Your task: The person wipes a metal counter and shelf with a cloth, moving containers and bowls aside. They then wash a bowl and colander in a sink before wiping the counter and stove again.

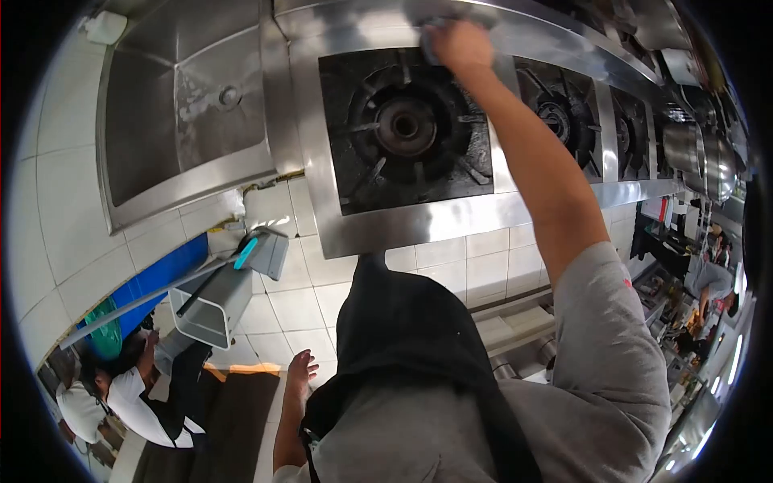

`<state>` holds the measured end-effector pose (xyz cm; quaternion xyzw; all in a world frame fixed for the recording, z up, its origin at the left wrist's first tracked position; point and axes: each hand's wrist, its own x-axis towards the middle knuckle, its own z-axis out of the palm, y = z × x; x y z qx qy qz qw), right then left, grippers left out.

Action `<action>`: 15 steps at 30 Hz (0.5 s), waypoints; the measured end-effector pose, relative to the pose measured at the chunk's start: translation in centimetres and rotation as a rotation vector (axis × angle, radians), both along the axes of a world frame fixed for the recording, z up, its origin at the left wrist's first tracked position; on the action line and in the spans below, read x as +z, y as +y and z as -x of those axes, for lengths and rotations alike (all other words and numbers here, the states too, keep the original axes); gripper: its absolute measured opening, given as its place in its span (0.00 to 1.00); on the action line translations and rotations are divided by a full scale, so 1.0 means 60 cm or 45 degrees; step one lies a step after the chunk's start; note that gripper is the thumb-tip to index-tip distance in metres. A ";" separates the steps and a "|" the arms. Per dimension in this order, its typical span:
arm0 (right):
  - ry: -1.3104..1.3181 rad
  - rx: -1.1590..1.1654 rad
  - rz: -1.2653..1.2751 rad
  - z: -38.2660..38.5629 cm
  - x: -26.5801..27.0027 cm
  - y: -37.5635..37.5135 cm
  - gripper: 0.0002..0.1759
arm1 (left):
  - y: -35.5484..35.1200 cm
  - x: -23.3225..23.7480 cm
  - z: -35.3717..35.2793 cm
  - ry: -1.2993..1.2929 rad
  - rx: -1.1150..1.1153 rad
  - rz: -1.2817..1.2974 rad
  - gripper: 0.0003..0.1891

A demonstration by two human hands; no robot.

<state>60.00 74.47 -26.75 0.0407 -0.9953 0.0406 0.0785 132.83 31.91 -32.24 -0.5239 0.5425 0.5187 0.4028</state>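
My right hand [465, 47] is stretched out to the back of the stove, its fingers closed on a small dark grey scrubbing pad or cloth [432, 44]. The pad lies against the steel back edge [362, 39], just behind the nearest gas burner [405, 123]. This burner has a black grate and sits in a dark, shiny, wet-looking tray. Down by my side, my left hand [302, 369] hangs with its fingers apart and nothing in it.
To the left is a steel sink [141, 129]. More burners [555, 117] run to the right, toward hanging pans [708, 161]. A grey bin or dustpan [217, 302] and a person in a white shirt [137, 402] are at lower left. Another person [708, 282] is far right.
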 end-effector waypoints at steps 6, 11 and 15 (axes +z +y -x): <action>0.032 0.559 0.091 -0.093 0.002 -0.301 0.18 | 0.009 0.031 0.005 -0.037 -0.134 0.069 0.26; -0.082 0.695 0.246 -0.358 -0.004 -0.309 0.11 | -0.008 -0.012 0.036 0.068 0.126 0.084 0.28; -0.125 0.882 0.542 -0.591 0.016 -0.210 0.08 | -0.004 -0.027 0.089 0.180 0.002 0.039 0.29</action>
